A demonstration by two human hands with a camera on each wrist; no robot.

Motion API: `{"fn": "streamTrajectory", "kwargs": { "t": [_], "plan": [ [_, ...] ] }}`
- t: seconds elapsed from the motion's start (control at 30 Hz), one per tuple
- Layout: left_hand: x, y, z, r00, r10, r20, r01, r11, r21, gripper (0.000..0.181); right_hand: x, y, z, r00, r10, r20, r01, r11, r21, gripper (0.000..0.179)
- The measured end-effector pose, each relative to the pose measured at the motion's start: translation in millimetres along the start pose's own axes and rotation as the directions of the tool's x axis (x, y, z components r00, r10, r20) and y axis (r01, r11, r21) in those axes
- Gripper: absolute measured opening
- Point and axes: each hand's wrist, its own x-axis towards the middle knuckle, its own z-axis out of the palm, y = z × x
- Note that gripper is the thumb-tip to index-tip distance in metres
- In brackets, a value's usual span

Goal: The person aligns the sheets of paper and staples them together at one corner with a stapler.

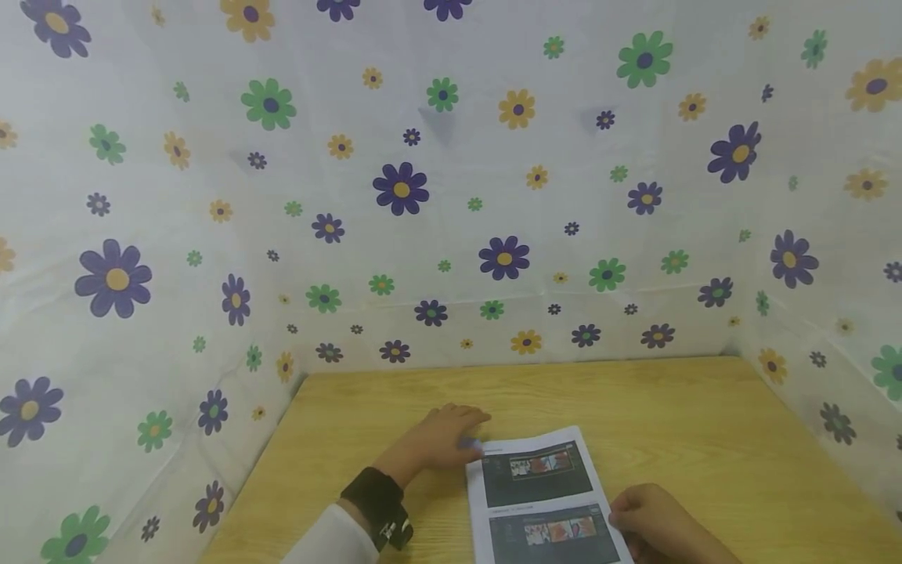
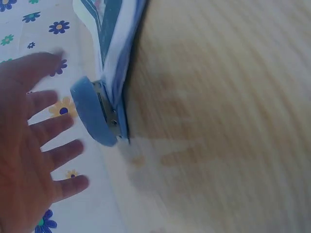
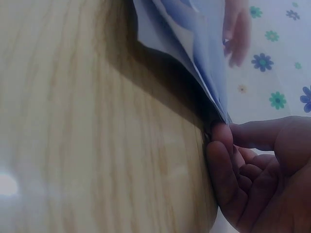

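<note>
A stack of printed paper sheets (image 1: 539, 509) is held slightly raised over the wooden table. Its lower right edge is pinched between the thumb and fingers of my right hand (image 1: 651, 517); the right wrist view shows the sheets (image 3: 209, 58) fanning apart a little beyond that grip. At the upper left corner of the stack sits a small blue stapler (image 2: 92, 112), with the paper corner between its top and base. My left hand (image 1: 438, 440) is beside it, fingers loosely spread and apart from the stapler in the left wrist view.
A wooden table (image 1: 380, 392) lies under both hands. White sheeting (image 1: 465, 149) printed with purple, green and yellow flowers rises behind the table and along both sides. A black band with a small device (image 1: 380, 505) is strapped round the left wrist.
</note>
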Motion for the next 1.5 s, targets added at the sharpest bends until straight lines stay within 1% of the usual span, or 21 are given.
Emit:
{"fn": "streamTrajectory", "kwargs": {
  "t": [0.1, 0.23, 0.33, 0.5, 0.63, 0.7, 0.77, 0.9, 0.97, 1.0, 1.07, 1.1, 1.27, 1.37, 1.5],
  "plan": [
    [8.8, 5.1, -2.9, 0.998, -0.013, -0.056, 0.011, 0.999, -0.043, 0.073, 1.2, -0.8, 1.1, 1.0, 0.016, -0.017, -0.016, 1.0, -0.007, 0.013],
    [21.4, 11.3, 5.8, 0.991, -0.049, -0.128, 0.036, 0.994, -0.1, 0.076, 2.4, -1.6, 1.8, 0.999, 0.034, -0.02, -0.034, 0.999, -0.004, 0.013],
    [30.8, 13.1, 17.3, 0.99, -0.077, -0.119, 0.066, 0.993, -0.095, 0.076, 2.9, -1.8, 1.1, 0.999, 0.035, -0.004, -0.035, 0.999, -0.004, 0.015],
    [41.1, 14.2, 31.0, 0.994, -0.098, -0.054, 0.098, 0.995, -0.018, 0.073, 1.7, -1.4, -0.2, 0.999, 0.029, 0.019, -0.029, 1.0, -0.002, 0.016],
    [42.8, 11.0, 41.3, 0.994, -0.105, -0.033, 0.106, 0.994, 0.011, 0.076, 2.1, -0.8, -0.1, 0.999, 0.007, 0.035, -0.007, 1.0, -0.006, 0.016],
    [43.1, 9.2, 46.0, 0.994, -0.097, -0.041, 0.098, 0.995, 0.021, 0.077, 2.3, -0.9, -0.1, 0.999, -0.003, 0.041, 0.003, 1.0, -0.006, 0.016],
    [43.4, 8.5, 49.6, 0.994, -0.083, -0.07, 0.086, 0.996, 0.037, 0.079, 2.8, -1.3, -0.1, 0.999, -0.012, 0.041, 0.012, 1.0, -0.012, 0.016],
    [43.5, 14.6, 52.3, 0.991, -0.076, -0.112, 0.083, 0.995, 0.055, 0.08, 4.9, -0.7, -0.2, 1.0, 0.013, 0.007, -0.012, 0.998, -0.063, 0.014],
    [43.0, 14.4, 52.3, 0.987, -0.074, -0.141, 0.084, 0.994, 0.072, 0.081, 8.1, -2.3, 1.5, 1.0, 0.011, -0.013, -0.012, 0.996, -0.091, 0.012],
    [42.3, 14.3, 51.1, 0.987, -0.075, -0.143, 0.087, 0.993, 0.079, 0.081, 9.5, -2.7, 2.2, 1.0, 0.007, -0.013, -0.008, 0.995, -0.098, 0.012],
    [43.2, 14.7, 54.4, 0.984, -0.068, -0.163, 0.084, 0.992, 0.094, 0.081, 10.0, -1.6, 1.7, 1.0, -0.007, -0.015, 0.005, 0.994, -0.111, 0.011],
    [43.5, 14.3, 55.4, 0.984, -0.065, -0.164, 0.081, 0.992, 0.098, 0.081, 9.9, -1.8, 1.7, 1.0, -0.009, -0.012, 0.008, 0.994, -0.11, 0.01],
    [44.0, 17.8, 51.2, 0.985, -0.064, -0.16, 0.081, 0.991, 0.102, 0.078, 8.3, -3.4, -1.1, 1.0, -0.016, 0.015, 0.017, 0.997, -0.079, 0.01],
    [43.9, 19.1, 50.7, 0.985, -0.059, -0.162, 0.078, 0.99, 0.115, 0.074, 9.0, -2.0, -2.8, 0.998, -0.049, 0.026, 0.051, 0.995, -0.084, 0.009],
    [44.0, 18.9, 55.5, 0.986, -0.043, -0.164, 0.069, 0.985, 0.157, 0.072, 11.1, 2.8, -3.7, 0.99, -0.137, 0.032, 0.14, 0.98, -0.138, 0.008]
  ]
}}
